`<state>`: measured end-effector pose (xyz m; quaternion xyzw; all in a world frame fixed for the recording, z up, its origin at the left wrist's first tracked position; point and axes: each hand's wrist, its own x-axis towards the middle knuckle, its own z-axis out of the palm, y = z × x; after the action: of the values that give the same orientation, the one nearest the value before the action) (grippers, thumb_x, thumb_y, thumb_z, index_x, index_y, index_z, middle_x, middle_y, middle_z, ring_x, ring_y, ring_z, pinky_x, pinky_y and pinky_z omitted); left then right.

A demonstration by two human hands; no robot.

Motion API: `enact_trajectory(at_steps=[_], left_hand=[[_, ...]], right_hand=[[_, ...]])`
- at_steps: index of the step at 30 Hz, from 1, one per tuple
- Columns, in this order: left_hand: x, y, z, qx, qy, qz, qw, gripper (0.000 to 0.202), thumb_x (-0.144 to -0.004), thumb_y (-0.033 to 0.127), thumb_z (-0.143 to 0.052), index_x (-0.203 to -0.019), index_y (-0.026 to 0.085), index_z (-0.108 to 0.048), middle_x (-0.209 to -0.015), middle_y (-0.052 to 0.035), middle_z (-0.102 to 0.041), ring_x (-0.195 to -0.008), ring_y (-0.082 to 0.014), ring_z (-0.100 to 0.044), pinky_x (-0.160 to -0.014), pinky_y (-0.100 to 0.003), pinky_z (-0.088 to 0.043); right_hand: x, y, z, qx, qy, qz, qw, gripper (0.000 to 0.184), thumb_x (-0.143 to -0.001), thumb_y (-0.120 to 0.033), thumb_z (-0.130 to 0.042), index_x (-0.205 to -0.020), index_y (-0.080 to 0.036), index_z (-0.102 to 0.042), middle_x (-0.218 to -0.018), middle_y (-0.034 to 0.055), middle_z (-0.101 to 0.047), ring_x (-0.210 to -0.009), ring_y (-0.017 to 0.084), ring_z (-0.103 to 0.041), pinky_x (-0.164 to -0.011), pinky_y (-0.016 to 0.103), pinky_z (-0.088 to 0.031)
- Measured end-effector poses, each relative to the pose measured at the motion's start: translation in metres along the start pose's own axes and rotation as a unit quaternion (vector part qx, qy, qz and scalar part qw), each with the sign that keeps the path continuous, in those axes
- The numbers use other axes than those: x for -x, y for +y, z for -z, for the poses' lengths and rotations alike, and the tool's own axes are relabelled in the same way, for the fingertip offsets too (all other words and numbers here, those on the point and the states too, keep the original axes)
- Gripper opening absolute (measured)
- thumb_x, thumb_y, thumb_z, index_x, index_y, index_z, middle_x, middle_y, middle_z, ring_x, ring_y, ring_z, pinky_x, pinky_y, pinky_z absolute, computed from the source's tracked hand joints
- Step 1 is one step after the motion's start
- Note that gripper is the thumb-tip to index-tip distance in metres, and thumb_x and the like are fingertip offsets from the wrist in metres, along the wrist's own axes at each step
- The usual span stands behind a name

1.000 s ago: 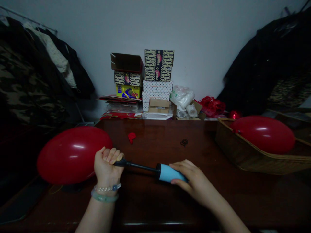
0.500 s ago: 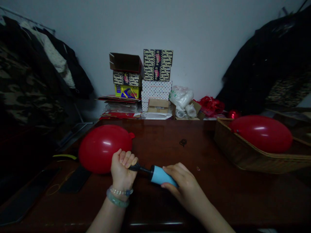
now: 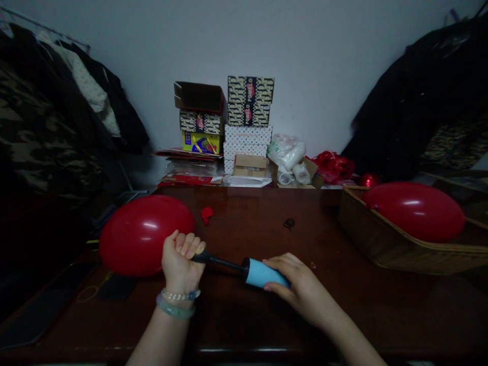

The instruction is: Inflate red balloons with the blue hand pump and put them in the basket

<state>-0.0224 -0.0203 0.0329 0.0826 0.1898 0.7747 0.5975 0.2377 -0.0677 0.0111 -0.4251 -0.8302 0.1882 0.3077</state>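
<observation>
My left hand is closed in a fist round the black narrow end of a balloon pump. A bead bracelet and a green bangle circle that wrist. My right hand wraps the light blue barrel of the balloon pump. Between the hands a long stretch of black rod shows. Directly behind my left fist is a large inflated red balloon; its neck is hidden, so I cannot tell whether the fist also holds it. Beyond the fist, a small limp red balloon lies on the dark wooden table.
A woven basket at the right holds another inflated red balloon. A black coiled band lies mid-table. Dark flat objects lie at the left, near a thin loop. Stacked boxes stand against the wall; clothes hang on both sides.
My hands have moved apart, and more of the pump's rod shows. The red balloon beside my left hand has shifted left and looks bigger. The limp balloon now shows fully.
</observation>
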Motion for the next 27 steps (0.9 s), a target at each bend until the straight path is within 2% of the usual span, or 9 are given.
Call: enact_trajectory(at_steps=[3,6,13,19,23,27], left_hand=[[-0.006,0.016,0.004,0.013,-0.009,-0.025,1.0,0.042,-0.079,0.015,-0.05,-0.051,0.02,-0.018,-0.04,0.0085,-0.022,-0.031,-0.0046,-0.022,-0.037,-0.021,-0.024],[-0.007,0.019,0.004,0.016,-0.009,-0.029,0.999,0.042,-0.079,0.015,-0.05,-0.051,0.019,-0.019,-0.04,0.0087,-0.023,-0.031,-0.0044,-0.022,-0.037,-0.021,-0.024],[0.005,-0.011,-0.003,0.005,0.005,0.003,1.0,0.042,-0.077,0.014,-0.053,-0.052,0.02,-0.021,-0.041,0.0088,-0.023,-0.032,-0.0045,-0.022,-0.037,-0.021,-0.025],[0.018,-0.035,-0.006,-0.022,-0.02,0.032,0.999,0.046,-0.078,0.02,-0.055,-0.051,0.02,-0.017,-0.041,0.0085,-0.02,-0.032,-0.0044,-0.021,-0.037,-0.022,-0.023],[0.018,-0.033,-0.007,-0.029,-0.029,0.03,0.999,0.046,-0.077,0.019,-0.055,-0.051,0.02,-0.017,-0.041,0.0084,-0.019,-0.032,-0.0042,-0.021,-0.037,-0.022,-0.024],[0.009,-0.018,-0.005,-0.014,-0.031,0.017,0.999,0.044,-0.077,0.016,-0.053,-0.05,0.02,-0.019,-0.04,0.0082,-0.021,-0.032,-0.0047,-0.021,-0.037,-0.022,-0.024]], right_hand=[[0.0,0.002,0.009,0.0,-0.007,-0.017,1.0,0.036,-0.084,-0.034,-0.069,-0.118,-0.024,-0.062,-0.11,0.0067,-0.067,-0.102,0.023,-0.059,-0.091,0.039,-0.049],[0.001,0.002,0.013,0.007,-0.001,-0.014,1.0,0.035,-0.085,-0.033,-0.068,-0.118,-0.023,-0.062,-0.11,0.0074,-0.067,-0.102,0.023,-0.059,-0.091,0.04,-0.049],[0.001,-0.002,0.0,0.029,0.027,0.017,0.999,0.034,-0.083,-0.031,-0.07,-0.115,-0.021,-0.063,-0.106,0.01,-0.067,-0.097,0.025,-0.061,-0.085,0.041,-0.052],[0.002,-0.007,-0.023,0.006,0.081,0.068,0.994,0.038,-0.087,-0.036,-0.065,-0.121,-0.019,-0.058,-0.105,0.0124,-0.066,-0.094,0.025,-0.061,-0.081,0.043,-0.053],[0.001,-0.008,-0.025,-0.003,0.076,0.071,0.995,0.04,-0.086,-0.037,-0.065,-0.121,-0.018,-0.058,-0.105,0.0124,-0.066,-0.095,0.025,-0.06,-0.082,0.043,-0.053],[0.0,-0.004,-0.016,-0.003,0.039,0.036,0.999,0.042,-0.084,-0.036,-0.069,-0.121,-0.019,-0.059,-0.108,0.0105,-0.066,-0.098,0.024,-0.06,-0.086,0.041,-0.051]])
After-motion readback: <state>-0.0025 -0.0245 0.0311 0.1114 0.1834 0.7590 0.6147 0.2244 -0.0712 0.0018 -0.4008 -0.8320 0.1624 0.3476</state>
